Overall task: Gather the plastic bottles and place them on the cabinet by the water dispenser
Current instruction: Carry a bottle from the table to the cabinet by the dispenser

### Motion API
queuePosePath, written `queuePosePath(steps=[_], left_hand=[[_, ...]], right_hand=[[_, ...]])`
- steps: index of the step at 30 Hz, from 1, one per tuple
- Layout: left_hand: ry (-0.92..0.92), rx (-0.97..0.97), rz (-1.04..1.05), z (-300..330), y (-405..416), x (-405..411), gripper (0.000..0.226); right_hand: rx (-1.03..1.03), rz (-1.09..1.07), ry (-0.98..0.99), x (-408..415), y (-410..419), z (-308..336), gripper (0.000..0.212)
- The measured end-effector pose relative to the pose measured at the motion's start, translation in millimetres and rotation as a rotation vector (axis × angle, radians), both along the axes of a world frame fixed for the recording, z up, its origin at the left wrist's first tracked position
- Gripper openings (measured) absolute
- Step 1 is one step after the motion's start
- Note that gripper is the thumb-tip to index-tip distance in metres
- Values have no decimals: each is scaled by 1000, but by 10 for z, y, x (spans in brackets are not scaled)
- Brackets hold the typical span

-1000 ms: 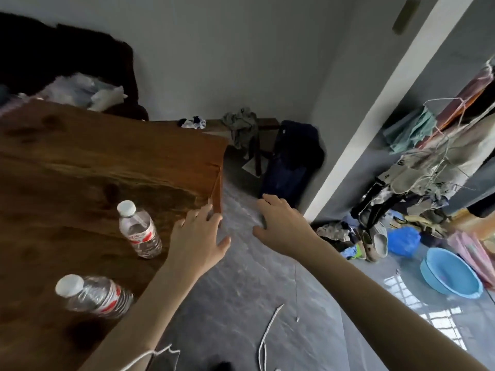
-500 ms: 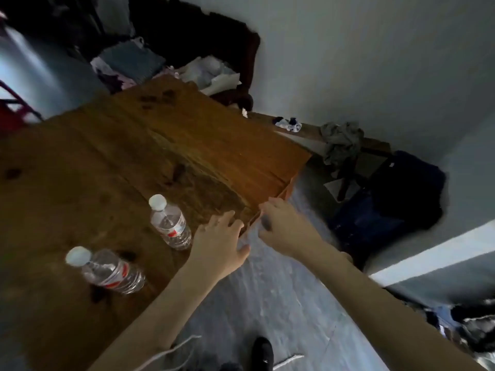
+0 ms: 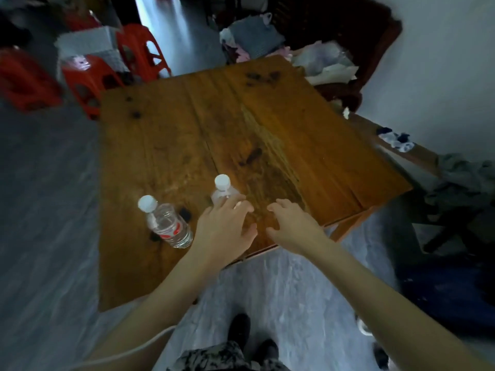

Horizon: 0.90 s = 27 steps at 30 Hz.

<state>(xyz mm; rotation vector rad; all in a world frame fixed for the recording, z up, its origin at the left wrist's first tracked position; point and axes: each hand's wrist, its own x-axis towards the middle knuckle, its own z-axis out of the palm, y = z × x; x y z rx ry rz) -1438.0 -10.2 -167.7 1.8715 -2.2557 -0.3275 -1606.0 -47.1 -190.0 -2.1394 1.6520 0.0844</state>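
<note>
Both hands hover over the near edge of the wooden table (image 3: 294, 124), fingers spread, neither clamped on anything. Left hand (image 3: 222, 231) is closest to the work: its fingertips (image 3: 238, 203) overlap the body of the right-hand water bottle (image 3: 223, 190), but contact vs. just in front can't be told from this angle. No wrap around it yet. Right hand (image 3: 292, 228) is empty, palm down, beside the left, clear of both bottles.

Head view, bottles: two clear plastic ones with white caps, both on the table. The partly hidden one appears upright. The left-hand water bottle (image 3: 167, 223) stands free just left of the left hand, red-and-white label visible, looks tilted by lens distortion.

Surroundings: red plastic stools (image 3: 88, 79) beyond the far left corner, piled clothes (image 3: 254, 33) at the far edge. Cabinet and water dispenser not in view.

Progress, as a judgement: early. Nothing gathered, nothing placed. Left: grasp both bottles, likely one per hand, carry them to the cabinet, set them down.
</note>
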Motion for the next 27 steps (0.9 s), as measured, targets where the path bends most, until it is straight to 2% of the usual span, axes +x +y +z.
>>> queuePosePath(steps=[4, 9, 15, 19, 22, 25, 27], left_hand=[[101, 16, 107, -106, -38, 230, 31], [341, 203, 302, -341, -50, 346, 24], [435, 303, 418, -671, -195, 402, 67], [633, 216, 527, -758, -364, 361, 90], [813, 196, 524, -822, -451, 311, 84], [871, 179, 488, -860, -516, 321, 67], [891, 177, 439, -856, -535, 333, 64]], right_hand=[[58, 53, 17, 198, -151, -105, 55], [119, 69, 53, 337, -254, -271, 53], [163, 63, 64, 398, -275, -452, 51], [206, 47, 44, 416, -221, -554, 49], [227, 32, 22, 409, -181, -613, 47], [256, -10, -27, 397, -140, -674, 51], [290, -81, -119, 385, -105, -707, 52]])
